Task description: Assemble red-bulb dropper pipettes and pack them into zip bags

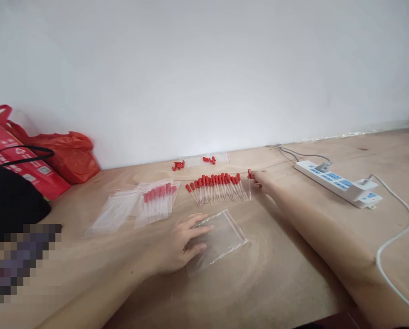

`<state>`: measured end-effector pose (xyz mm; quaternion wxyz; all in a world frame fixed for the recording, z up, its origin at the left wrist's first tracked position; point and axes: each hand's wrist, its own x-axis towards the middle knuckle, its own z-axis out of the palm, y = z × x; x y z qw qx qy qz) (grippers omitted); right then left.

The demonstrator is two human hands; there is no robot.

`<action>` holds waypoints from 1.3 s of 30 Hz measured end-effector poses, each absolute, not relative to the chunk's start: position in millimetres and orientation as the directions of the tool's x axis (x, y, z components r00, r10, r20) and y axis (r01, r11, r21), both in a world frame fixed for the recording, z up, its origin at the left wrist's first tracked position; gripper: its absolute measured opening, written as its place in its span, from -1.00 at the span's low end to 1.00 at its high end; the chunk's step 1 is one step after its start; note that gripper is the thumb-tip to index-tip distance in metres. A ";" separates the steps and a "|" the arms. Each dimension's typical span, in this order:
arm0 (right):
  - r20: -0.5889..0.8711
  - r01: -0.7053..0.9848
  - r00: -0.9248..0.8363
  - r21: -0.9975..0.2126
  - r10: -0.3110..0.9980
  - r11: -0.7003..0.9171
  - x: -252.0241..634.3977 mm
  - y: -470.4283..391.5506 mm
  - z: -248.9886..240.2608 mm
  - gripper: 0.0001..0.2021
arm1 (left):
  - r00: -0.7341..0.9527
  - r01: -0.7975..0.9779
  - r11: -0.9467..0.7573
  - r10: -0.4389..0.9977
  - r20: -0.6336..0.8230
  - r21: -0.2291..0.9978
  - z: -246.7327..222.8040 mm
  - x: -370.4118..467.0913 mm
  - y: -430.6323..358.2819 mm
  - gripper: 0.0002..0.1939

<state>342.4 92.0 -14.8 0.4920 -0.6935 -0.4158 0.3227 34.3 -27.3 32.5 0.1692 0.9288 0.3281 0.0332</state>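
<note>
Bare tabletop (266, 274) lies open between the forearms; a power strip (338, 185) (its cable (393, 237) trailing forward) blocks the right, red bags (63, 157) the left

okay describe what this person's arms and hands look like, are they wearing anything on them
Both arms are bare as far as the picture shows: no sleeves, gloves, watch or bracelet. The left hand and right hand show no rings that can be made out, though the right one is small and far off. Both forearms are slim and long in this wide view. No markings show.

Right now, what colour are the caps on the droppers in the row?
Red caps on the droppers, clear stems; the right hand touches the rightmost one. Head view.
</note>
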 end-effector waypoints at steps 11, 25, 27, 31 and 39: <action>0.111 -0.116 0.310 -0.981 0.944 0.154 303.1 3.1 -19.7 -0.64 | 0.840 0.516 -0.788 0.542 -0.020 0.336 6.6 25.1 -24.0 -0.44; -0.021 -0.295 0.314 -0.952 0.949 0.077 285.5 -8.1 -17.3 -0.69 | 0.832 0.518 -0.776 0.554 -0.002 0.361 8.3 27.4 -23.9 -0.46; -0.068 -0.344 0.278 -0.939 0.958 0.033 283.2 -10.7 -16.8 -0.69 | 0.832 0.516 -0.777 0.555 0.004 0.361 7.3 27.4 -24.4 -0.46; -0.123 -0.380 0.101 -0.922 0.987 -0.076 278.6 -17.1 -16.1 -0.65 | 0.806 0.521 -0.777 0.584 0.096 0.352 1.3 27.9 -24.6 -0.47; 0.042 -0.019 -0.218 -0.999 0.975 0.039 282.5 -17.6 -22.6 -0.73 | 0.733 0.560 -0.739 0.653 0.191 0.374 -5.1 26.6 -22.6 -0.52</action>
